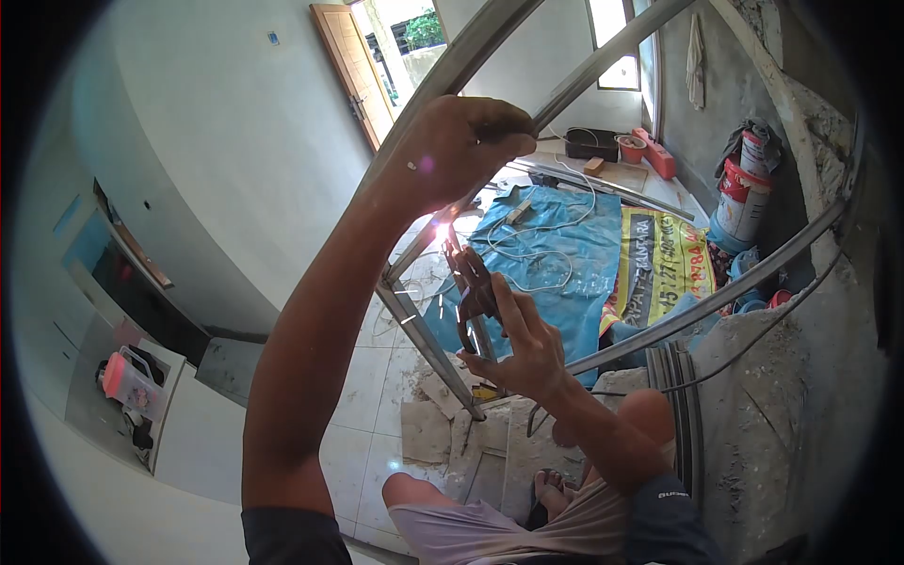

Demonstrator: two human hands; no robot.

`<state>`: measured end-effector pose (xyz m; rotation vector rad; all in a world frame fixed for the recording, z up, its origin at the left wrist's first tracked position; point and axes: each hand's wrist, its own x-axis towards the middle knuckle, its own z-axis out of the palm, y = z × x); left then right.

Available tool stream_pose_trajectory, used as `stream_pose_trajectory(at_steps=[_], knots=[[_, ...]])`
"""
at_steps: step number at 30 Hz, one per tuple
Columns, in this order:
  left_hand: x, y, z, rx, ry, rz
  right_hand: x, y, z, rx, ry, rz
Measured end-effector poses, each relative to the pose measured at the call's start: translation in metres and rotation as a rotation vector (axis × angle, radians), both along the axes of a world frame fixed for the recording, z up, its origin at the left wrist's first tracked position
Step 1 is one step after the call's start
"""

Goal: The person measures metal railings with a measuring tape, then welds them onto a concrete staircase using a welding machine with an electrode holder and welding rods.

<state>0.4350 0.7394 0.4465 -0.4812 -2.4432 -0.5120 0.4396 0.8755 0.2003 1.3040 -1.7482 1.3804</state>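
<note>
My left hand (pixel 461 146) is closed round a grey metal bar (pixel 603 61) of a frame, high in the middle of the view. Lower and to the right, my right hand (pixel 527 344) grips a dark clamp-like tool (pixel 474 287) that looks like a welding holder. A bright arc (pixel 443 229) glows just above the tool's tip, beneath my left wrist, and sparks fly down from it. Metal bars meet near the glow, and one post (pixel 428 348) slants down to the floor. A curved rail (pixel 716 299) sweeps along the right.
A blue tarp (pixel 546 254) and a yellow printed banner (pixel 659 268) cover the floor below, with a white cable across the tarp. Paint buckets (pixel 741 202) stand at the right wall. An open wooden door (pixel 353 71) is behind. Broken concrete (pixel 753 405) lies at the lower right.
</note>
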Motion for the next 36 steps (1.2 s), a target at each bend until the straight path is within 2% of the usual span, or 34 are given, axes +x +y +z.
stream_pose_trajectory(at_steps=[4,6,11,14,29,32,36], knots=[[0.002,0.001,0.002,0.001,-0.038,0.021,-0.001,-0.001,-0.002,0.000,0.035,-0.023],[0.001,-0.001,0.004,0.074,-0.150,0.079,-0.001,0.000,-0.003,0.000,0.055,-0.034],[-0.004,-0.005,-0.003,-0.050,0.030,-0.014,0.002,0.003,-0.001,-0.065,0.025,-0.006],[-0.004,-0.005,-0.005,-0.054,0.053,-0.016,-0.001,0.000,-0.006,-0.086,0.038,-0.006],[0.000,-0.001,-0.003,0.001,0.028,-0.017,-0.002,-0.007,-0.004,-0.032,0.029,-0.007],[0.004,0.002,-0.002,0.098,-0.052,-0.014,-0.004,-0.007,-0.005,-0.026,0.061,-0.040],[0.006,0.002,0.001,0.075,-0.109,0.061,-0.003,-0.006,-0.005,-0.045,0.077,-0.048]])
